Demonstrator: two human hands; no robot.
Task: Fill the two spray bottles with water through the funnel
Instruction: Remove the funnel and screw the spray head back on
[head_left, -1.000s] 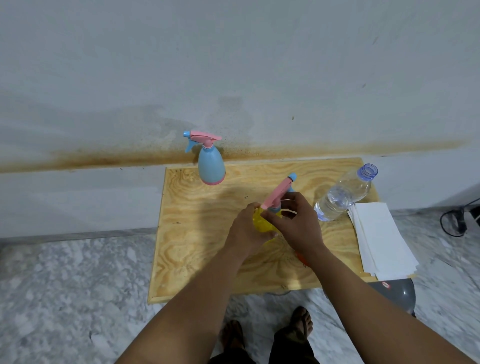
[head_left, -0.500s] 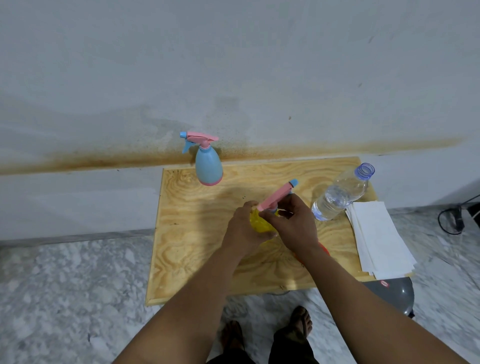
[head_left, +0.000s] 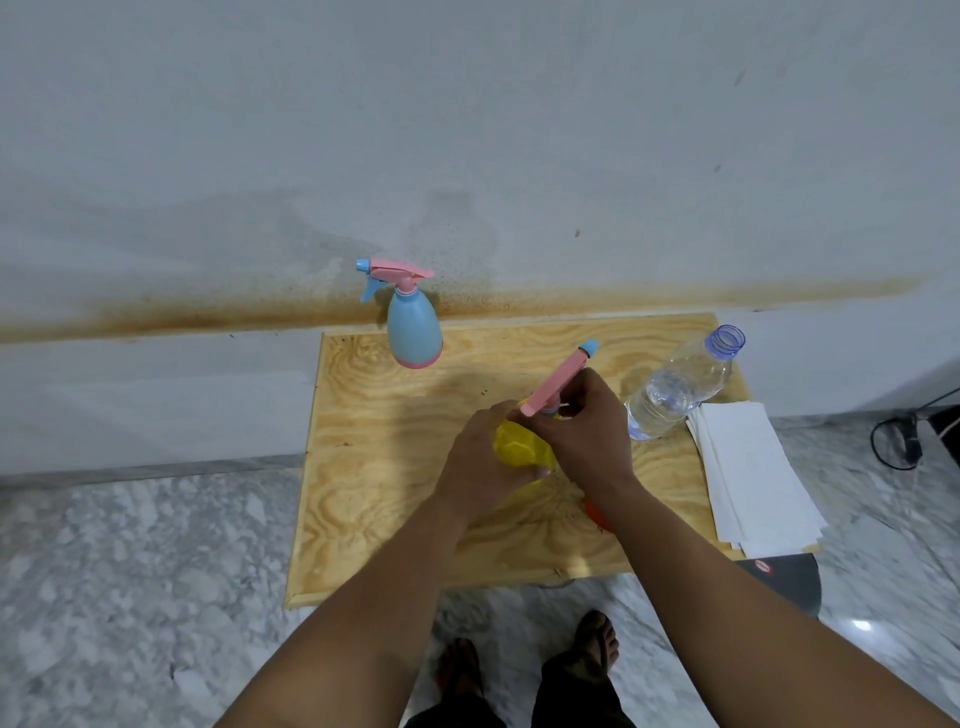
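Observation:
A yellow spray bottle (head_left: 519, 448) stands mid-table, wrapped by my left hand (head_left: 480, 465). Its pink trigger head (head_left: 558, 382) with a blue nozzle points up and to the right. My right hand (head_left: 587, 431) grips the neck just under that head. A blue spray bottle (head_left: 414, 330) with a pink head stands upright at the table's back left. A clear water bottle (head_left: 680, 387), uncapped and partly full, stands at the right. An orange thing (head_left: 595, 512), perhaps the funnel, peeks out beneath my right wrist, mostly hidden.
The wooden table (head_left: 374, 467) stands against a stained white wall. A stack of white paper sheets (head_left: 753, 467) lies along its right edge. A dark grey round object (head_left: 789, 577) sits below the table's right corner. A black cable (head_left: 904, 441) lies on the marble floor.
The pink spray head has turned a little under my right hand. Both hands stay on the yellow bottle in the same place.

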